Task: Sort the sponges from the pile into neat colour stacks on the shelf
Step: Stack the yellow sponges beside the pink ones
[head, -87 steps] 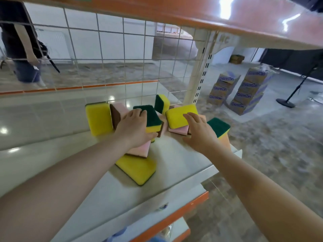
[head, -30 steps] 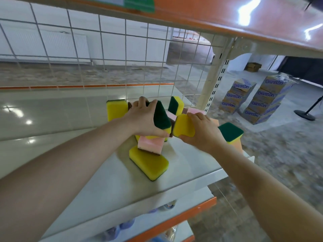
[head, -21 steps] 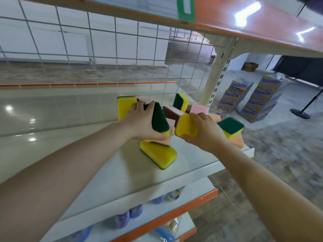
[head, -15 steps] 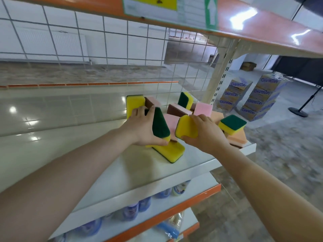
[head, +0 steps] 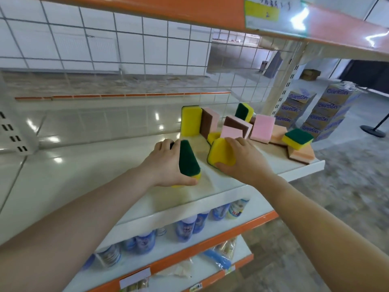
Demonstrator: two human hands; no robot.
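The white shelf (head: 242, 184) carries everything, and places below are given from its front edge. Both hands have come back toward that edge since half a second ago, each bringing a yellow-and-green sponge out of the pile. By my reading the yellow lot is being pulled aside first, so a yellow stack can start on the bare stretch to the left.

The pile (head: 248, 127) sits at the right end, well behind the front edge. A yellow sponge (head: 190, 121) and a brown-backed pink one (head: 209, 123) stand upright at its left side, touching. Farther right, pink sponges (head: 262, 128) lean on each other, and a green-topped yellow sponge (head: 297, 139) rests on the orange sponges (head: 301, 153) nearest the corner. No neat stack exists yet.

The left hand (head: 168, 165) grips its sponge (head: 188, 160) on edge, green face to the right, just behind the front edge. The right hand (head: 242, 159) holds the other sponge (head: 222, 153) beside it, yellow face toward the camera, fingers curled over its top.

The lower shelf (head: 242, 228) holds blurred bottles (head: 185, 228), their labels unreadable.
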